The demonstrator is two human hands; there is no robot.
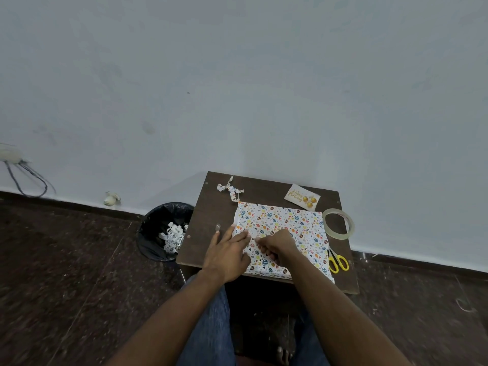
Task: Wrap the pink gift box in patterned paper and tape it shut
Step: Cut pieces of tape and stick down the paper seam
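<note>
**Box covered in patterned paper, lower centre of frame**

The patterned paper (284, 228), white with coloured dots and hearts, hides the box on the dark counter (211, 207). The left hand (227, 253) lies flat on its left edge, fingers straight. The right hand (276, 247), fingers curled, pinches a fold.

**Bare forearms, blue jeans, bare foot**

Both arms are bare from the bottom edge of the view to the hands: no sleeves, watch, bracelet or rings show. The left hand (225, 256) and right hand (277, 249) have short, plain nails. The legs wear blue denim trousers (211, 326), the cloth slightly faded. Between the knees, low in view, the toes of a bare foot (284, 355) show, blurred.
</note>
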